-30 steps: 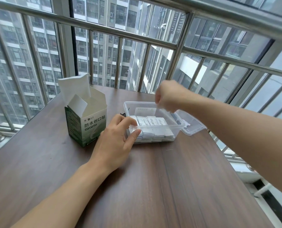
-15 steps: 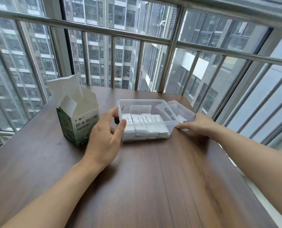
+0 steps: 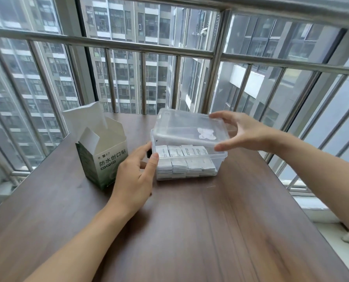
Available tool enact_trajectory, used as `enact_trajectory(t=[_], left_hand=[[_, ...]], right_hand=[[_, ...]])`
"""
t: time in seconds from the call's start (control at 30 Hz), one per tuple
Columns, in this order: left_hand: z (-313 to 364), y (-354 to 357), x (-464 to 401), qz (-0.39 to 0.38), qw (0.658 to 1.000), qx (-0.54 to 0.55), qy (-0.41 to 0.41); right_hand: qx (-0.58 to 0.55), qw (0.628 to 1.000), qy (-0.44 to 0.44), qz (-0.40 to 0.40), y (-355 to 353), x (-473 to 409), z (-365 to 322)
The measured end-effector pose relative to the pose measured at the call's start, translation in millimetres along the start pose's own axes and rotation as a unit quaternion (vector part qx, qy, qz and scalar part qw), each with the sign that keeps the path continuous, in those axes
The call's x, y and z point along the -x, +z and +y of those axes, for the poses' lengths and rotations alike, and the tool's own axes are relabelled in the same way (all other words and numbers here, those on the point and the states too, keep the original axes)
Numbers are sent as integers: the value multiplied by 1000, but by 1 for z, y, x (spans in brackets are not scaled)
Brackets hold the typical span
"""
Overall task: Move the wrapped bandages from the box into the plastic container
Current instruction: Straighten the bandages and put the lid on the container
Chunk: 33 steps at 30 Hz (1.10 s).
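The clear plastic lid (image 3: 192, 127) that was lying on the table beside the tub half a second ago is now up in the air, and the right hand (image 3: 244, 133) is carrying it over the clear rectangular plastic container (image 3: 188, 159), fingers spread along its right edge and thumb curling under the near corner. The lid is sitting tilted, far side high, not yet seated. The left hand (image 3: 135, 176) is bracing the container's left wall, thumb pressing the front corner, fingers loosely curved round the side. The white wrapped bandages (image 3: 184, 159) are standing in neat rows inside the container; the green and white cardboard box (image 3: 102, 157) is standing open just to its left, and whether anything is left inside it I cannot tell. The risk here: the lid is coming in skewed, so it could catch on the rim or snag the tallest packets and push them askew, and a hard press could slide the tub on the dark wooden table (image 3: 190, 231) if the left hand is slackening
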State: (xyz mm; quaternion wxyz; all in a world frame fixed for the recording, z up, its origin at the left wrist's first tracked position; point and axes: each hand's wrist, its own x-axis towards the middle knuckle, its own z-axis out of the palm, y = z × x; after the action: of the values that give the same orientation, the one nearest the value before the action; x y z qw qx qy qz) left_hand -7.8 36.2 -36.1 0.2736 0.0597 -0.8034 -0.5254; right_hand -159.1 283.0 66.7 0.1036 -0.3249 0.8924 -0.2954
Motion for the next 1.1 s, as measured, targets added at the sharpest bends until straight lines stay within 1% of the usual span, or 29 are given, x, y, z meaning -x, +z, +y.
enact_trajectory(t=[0.07,0.17,0.23,0.37,0.47,0.53,0.6,0.67,0.73,0.8,0.9,0.97,1.0,1.07,1.1], left_hand=[[1,1,2,4,1000,27,-12],[3,-2,2,-3,997,64,-43],[3,-2,1,-11,998,52,-41],[5,0,0,-21,999,37,-22],[7,0,0,-9,1000,18,-17],[6,1,-2,-3,1000,14,-16],[5,2,-2,0,1000,18,-6],[2,3,-2,5,1000,12,8],[2,4,-2,5,1000,5,-11],[0,9,-4,-2,999,29,-45],[5,15,-5,-28,985,125,-112],[7,19,-9,-8,977,141,-158],[11,20,-14,12,972,133,-195],[18,23,-26,36,948,143,-280],[21,25,-33,38,935,169,-311]], right_hand=[[-6,999,2,-42,3,-8,5],[-20,997,1,-78,4,-13,15],[-27,995,-4,-96,4,-17,18],[-2,992,-1,-129,4,-19,15],[-3,989,8,-146,3,-19,18],[-35,987,20,-154,4,-17,18],[-99,987,34,-124,13,-13,15],[-158,984,77,-43,28,-11,15],[-250,956,154,19,42,-11,18],[-299,929,214,38,46,-11,19],[-317,912,258,38,44,-7,9],[-306,915,259,55,43,-5,2],[-289,919,257,73,42,-5,-1],[-252,927,254,115,42,-5,-5],[-224,933,246,134,42,-6,-7]])
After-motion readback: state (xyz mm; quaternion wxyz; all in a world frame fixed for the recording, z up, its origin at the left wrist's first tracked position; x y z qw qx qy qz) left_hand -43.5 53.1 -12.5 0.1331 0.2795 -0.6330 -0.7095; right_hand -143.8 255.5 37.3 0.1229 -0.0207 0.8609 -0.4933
